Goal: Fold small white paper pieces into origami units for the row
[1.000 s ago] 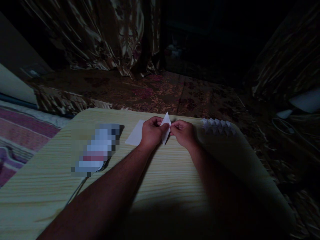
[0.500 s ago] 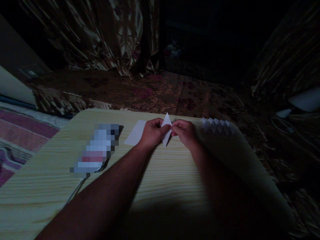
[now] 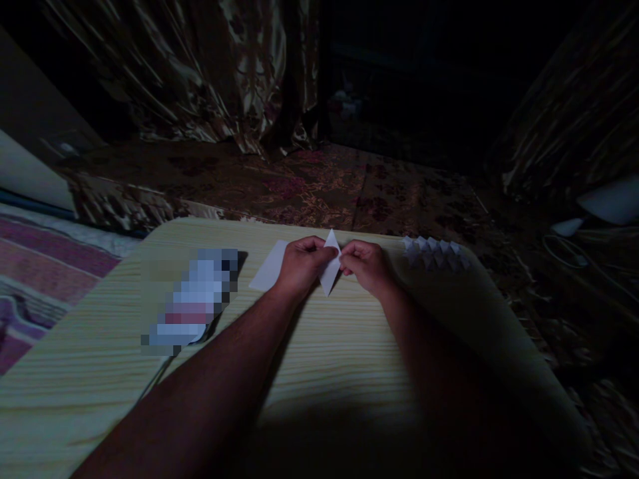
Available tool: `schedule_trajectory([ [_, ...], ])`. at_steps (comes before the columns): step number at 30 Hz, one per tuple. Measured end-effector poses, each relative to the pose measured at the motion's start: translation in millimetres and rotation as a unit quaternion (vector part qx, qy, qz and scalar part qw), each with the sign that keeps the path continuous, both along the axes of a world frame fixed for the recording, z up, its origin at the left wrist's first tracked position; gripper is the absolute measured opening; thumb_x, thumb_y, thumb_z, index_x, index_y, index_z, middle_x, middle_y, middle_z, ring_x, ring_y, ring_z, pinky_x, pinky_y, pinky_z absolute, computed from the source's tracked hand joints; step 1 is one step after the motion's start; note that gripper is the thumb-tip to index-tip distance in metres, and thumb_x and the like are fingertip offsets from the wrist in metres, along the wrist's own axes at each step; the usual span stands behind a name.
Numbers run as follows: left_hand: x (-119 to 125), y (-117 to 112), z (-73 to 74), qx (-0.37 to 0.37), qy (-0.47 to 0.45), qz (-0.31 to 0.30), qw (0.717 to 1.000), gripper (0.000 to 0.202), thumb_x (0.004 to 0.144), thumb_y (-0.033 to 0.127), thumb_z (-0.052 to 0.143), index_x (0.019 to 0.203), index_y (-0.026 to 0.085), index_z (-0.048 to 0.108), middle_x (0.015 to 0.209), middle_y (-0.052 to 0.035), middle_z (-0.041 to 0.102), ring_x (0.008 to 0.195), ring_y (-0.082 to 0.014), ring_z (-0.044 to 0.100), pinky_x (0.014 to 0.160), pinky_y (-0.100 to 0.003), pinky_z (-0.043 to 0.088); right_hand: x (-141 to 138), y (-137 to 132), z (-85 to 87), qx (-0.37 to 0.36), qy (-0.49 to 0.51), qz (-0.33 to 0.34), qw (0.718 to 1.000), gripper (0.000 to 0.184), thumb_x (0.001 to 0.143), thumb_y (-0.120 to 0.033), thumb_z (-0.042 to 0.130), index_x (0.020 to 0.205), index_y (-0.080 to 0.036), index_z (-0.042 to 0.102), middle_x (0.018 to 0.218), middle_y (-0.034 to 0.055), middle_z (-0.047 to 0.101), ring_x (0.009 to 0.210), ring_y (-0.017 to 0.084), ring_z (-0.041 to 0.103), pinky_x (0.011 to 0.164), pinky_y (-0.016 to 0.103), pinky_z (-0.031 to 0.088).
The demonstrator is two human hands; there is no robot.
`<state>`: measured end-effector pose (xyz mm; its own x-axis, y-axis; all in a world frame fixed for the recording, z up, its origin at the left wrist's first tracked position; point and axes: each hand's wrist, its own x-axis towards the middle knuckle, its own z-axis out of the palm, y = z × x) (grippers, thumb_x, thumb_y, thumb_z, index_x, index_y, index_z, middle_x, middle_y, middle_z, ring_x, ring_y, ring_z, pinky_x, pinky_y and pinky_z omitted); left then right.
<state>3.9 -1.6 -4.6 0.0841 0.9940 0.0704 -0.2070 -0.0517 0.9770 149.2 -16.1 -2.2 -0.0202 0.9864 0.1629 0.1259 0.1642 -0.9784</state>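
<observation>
Both of my hands meet over the far middle of a pale wooden table (image 3: 319, 359). Between them is a small folded white paper piece (image 3: 330, 267), pointed at top and bottom. My left hand (image 3: 301, 265) pinches its left side with curled fingers. My right hand (image 3: 365, 265) pinches its right edge with thumb and fingers pressed together. A flat white sheet of paper (image 3: 269, 266) lies on the table just left of my left hand, partly under it. A row of several folded white paper pieces (image 3: 435, 253) sits at the table's far right.
A blurred-out object (image 3: 192, 299) lies on the table's left part, with a thin dark cord (image 3: 154, 381) running toward me from it. Patterned dark fabric (image 3: 309, 183) covers the floor beyond the table, with curtains (image 3: 200, 66) behind. A striped mat (image 3: 40, 266) lies left.
The folded piece has sunk slightly and my fingers have shifted their pinch on it. Hands stay in the same place.
</observation>
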Motion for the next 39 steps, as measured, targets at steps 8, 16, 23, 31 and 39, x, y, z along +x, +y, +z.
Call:
schedule_trajectory([
  [8,2,0,4.0,-0.036,-0.06,0.032,0.997,0.017,0.056,0.026,0.074,0.067,0.016,0.064,0.056,0.0022,0.061,0.046,-0.0097,0.05,0.045,-0.022,0.036,-2,-1,2.4,0.004,-0.035,0.007,0.999,0.003,0.064,-0.021,0.057,0.063,-0.018,0.057,0.052,-0.0041,0.056,0.045,0.009,0.048,0.044,0.02,0.036],
  [16,-3,8,5.0,-0.038,-0.16,0.055,0.985,0.015,0.059,0.023,0.071,0.069,0.015,0.061,0.058,0.0016,0.057,0.052,-0.0093,0.051,0.051,-0.022,0.04,-4,-1,-4.5,0.029,-0.081,0.016,0.996,0.005,0.064,-0.017,0.055,0.06,-0.018,0.058,0.053,-0.0046,0.054,0.048,0.008,0.046,0.046,0.02,0.033],
  [23,1,3,8.5,-0.022,-0.099,0.041,0.994,0.021,0.058,0.027,0.073,0.072,0.016,0.062,0.061,0.0015,0.059,0.051,-0.009,0.05,0.049,-0.022,0.038,-2,0,-4.4,0.02,-0.056,0.0,0.998,0.003,0.064,-0.018,0.055,0.062,-0.018,0.057,0.052,-0.0044,0.055,0.046,0.008,0.046,0.045,0.02,0.032],
  [31,-2,3,-0.8,-0.019,-0.034,-0.01,0.999,0.021,0.059,0.031,0.075,0.067,0.014,0.065,0.058,0.0,0.062,0.046,-0.0096,0.05,0.045,-0.022,0.035,-2,1,-4.8,0.028,-0.05,0.01,0.998,0.003,0.065,-0.017,0.055,0.063,-0.017,0.058,0.052,-0.0051,0.054,0.046,0.008,0.046,0.046,0.02,0.033],
  [39,-1,7,-3.2,-0.034,-0.106,0.033,0.993,0.017,0.058,0.025,0.076,0.069,0.014,0.067,0.062,-0.0008,0.063,0.053,-0.011,0.054,0.049,-0.023,0.038,-4,0,-4.0,0.031,-0.067,0.017,0.997,0.004,0.064,-0.017,0.055,0.063,-0.017,0.058,0.052,-0.0053,0.053,0.047,0.008,0.046,0.047,0.02,0.034],
])
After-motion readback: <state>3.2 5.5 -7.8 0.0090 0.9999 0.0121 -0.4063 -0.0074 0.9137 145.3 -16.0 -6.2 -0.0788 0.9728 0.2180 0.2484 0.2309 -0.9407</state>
